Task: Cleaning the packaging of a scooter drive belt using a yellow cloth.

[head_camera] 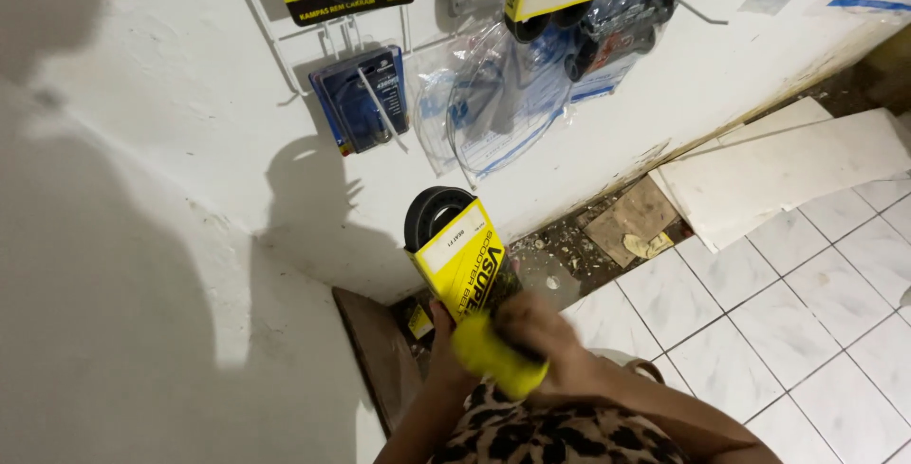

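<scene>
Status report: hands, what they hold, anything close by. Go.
Left hand grips yellow-sleeved black belt, held upright. Right hand shut on yellow cloth, against the sleeve's lower end. Packaged parts hang on white wall above, apart from the belt.

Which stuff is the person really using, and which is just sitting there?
In use: black rubber belt in yellow card sleeve, left hand, right hand, yellow cloth.
Lying about: blue packet on wall hook, white broken tiles, brown cardboard scrap.

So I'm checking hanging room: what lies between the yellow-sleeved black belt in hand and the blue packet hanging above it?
In the head view, only bare white wall separates the yellow-sleeved black belt from the blue packet.
</scene>
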